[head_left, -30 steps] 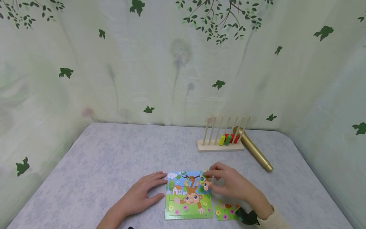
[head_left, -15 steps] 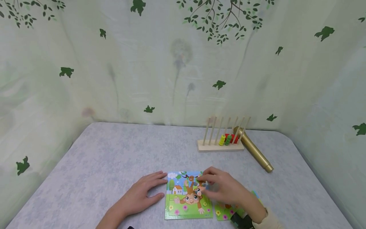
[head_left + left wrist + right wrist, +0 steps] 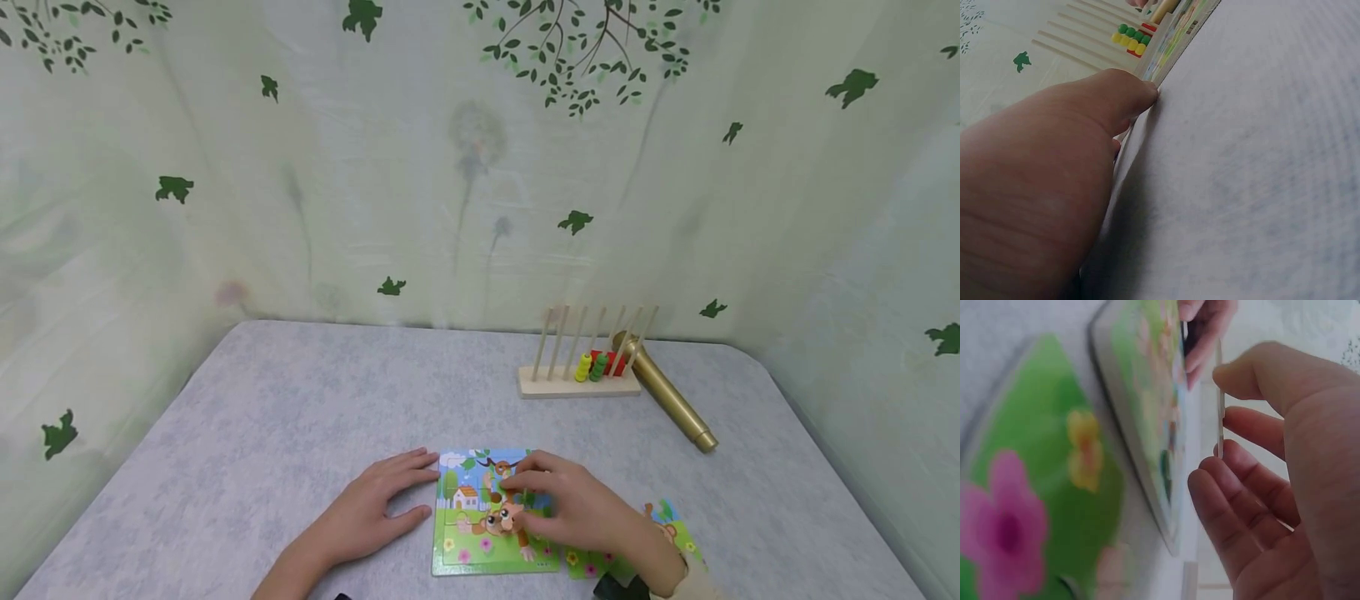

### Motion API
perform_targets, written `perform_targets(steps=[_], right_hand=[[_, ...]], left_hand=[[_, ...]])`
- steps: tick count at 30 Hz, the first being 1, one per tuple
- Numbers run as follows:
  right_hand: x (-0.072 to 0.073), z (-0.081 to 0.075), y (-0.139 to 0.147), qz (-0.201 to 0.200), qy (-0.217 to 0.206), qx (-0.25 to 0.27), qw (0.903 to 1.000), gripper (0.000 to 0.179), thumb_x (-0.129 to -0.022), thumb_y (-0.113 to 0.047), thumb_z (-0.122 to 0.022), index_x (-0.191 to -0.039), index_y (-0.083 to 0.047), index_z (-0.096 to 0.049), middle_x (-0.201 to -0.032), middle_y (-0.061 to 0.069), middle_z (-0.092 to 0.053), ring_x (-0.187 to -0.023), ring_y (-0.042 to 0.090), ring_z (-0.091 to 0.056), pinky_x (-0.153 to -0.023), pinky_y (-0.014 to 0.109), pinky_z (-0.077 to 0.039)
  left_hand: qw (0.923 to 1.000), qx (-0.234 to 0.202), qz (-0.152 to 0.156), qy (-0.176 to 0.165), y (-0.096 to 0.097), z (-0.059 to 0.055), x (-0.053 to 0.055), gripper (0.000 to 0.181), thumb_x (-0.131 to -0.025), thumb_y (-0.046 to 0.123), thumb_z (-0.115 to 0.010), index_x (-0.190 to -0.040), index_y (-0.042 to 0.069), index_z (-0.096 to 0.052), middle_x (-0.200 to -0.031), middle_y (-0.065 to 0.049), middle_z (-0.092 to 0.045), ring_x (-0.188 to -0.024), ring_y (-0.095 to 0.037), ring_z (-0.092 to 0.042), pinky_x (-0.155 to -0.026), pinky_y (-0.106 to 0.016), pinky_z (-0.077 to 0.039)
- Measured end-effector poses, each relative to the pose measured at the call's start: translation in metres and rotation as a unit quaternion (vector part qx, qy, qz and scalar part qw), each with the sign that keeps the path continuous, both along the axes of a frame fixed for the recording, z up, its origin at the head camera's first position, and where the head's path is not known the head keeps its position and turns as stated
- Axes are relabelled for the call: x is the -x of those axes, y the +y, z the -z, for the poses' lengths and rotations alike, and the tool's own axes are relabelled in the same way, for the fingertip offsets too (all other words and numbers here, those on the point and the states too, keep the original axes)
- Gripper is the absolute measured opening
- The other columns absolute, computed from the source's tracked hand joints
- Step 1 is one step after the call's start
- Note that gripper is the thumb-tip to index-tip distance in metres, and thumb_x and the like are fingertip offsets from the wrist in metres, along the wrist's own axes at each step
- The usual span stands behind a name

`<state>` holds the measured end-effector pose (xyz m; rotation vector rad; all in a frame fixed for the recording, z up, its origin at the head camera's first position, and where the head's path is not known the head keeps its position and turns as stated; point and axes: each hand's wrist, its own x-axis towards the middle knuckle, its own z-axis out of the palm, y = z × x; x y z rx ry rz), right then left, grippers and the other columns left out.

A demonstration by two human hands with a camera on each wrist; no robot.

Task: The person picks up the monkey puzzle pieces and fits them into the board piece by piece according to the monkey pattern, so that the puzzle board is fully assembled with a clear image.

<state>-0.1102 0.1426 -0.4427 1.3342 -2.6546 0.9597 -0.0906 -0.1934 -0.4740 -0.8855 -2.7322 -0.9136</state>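
A square picture puzzle (image 3: pixel 480 560) with a monkey scene lies flat on the table. My right hand (image 3: pixel 577 504) is over its right half, pinching a thin puzzle piece (image 3: pixel 1221 409) between thumb and fingers. In the right wrist view that piece shows edge-on, held above the board. From the head, a monkey face on the piece (image 3: pixel 513 514) overlaps the one printed on the board. Flat on the table, my left hand (image 3: pixel 375 507) has its straight fingertips at the board's left edge; its thumb (image 3: pixel 1129 94) points toward the board.
Loose puzzle pieces lie right of the board: a green flowered one (image 3: pixel 583 562), partly under the right wrist, and another (image 3: pixel 686 537) beyond the forearm. Farther back stand a wooden peg rack (image 3: pixel 577 386) with coloured beads and a gold tube (image 3: pixel 671 400) lying aslant.
My right hand has moved left and slightly nearer with the puzzle piece, from the board's right edge to over its middle. The far-right loose piece has come into view. My left hand stays put.
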Motion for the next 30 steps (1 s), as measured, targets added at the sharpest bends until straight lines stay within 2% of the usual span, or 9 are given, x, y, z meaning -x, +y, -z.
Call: perform_targets(steps=[3, 14, 30], right_hand=[[-0.002, 0.003, -0.003, 0.001, 0.0, -0.005, 1.0, 0.028, -0.099, -0.028, -0.072, -0.126, -0.021, -0.073, -0.119, -0.008, -0.063, -0.09, 0.006, -0.06, -0.074, 0.018, -0.053], [-0.005, 0.006, -0.009, 0.003, 0.009, -0.021, 0.9997, 0.025, -0.102, -0.031, -0.068, -0.125, -0.024, -0.075, -0.121, -0.008, -0.062, -0.104, 0.005, -0.061, -0.086, 0.026, -0.057], [-0.006, 0.01, -0.012, -0.004, 0.045, -0.039, 0.9982, 0.021, -0.103, -0.032, -0.067, -0.119, -0.025, -0.077, -0.119, -0.01, -0.062, -0.102, 0.004, -0.059, -0.085, 0.024, -0.056]], left_hand=[[0.9999, -0.001, -0.003, -0.014, 0.0, 0.001, 0.0, 0.043, -0.097, 0.038, -0.072, -0.137, 0.023, -0.068, -0.152, 0.004, -0.056, -0.145, -0.024, -0.049, -0.111, -0.056, -0.045], [0.9999, 0.004, -0.003, -0.012, -0.001, 0.005, 0.002, 0.043, -0.097, 0.04, -0.072, -0.137, 0.024, -0.067, -0.152, 0.006, -0.056, -0.145, -0.023, -0.048, -0.112, -0.055, -0.045], [1.0, 0.002, -0.002, 0.0, -0.001, 0.005, 0.002, 0.043, -0.097, 0.038, -0.073, -0.136, 0.022, -0.068, -0.151, 0.004, -0.057, -0.144, -0.023, -0.049, -0.112, -0.054, -0.045]])
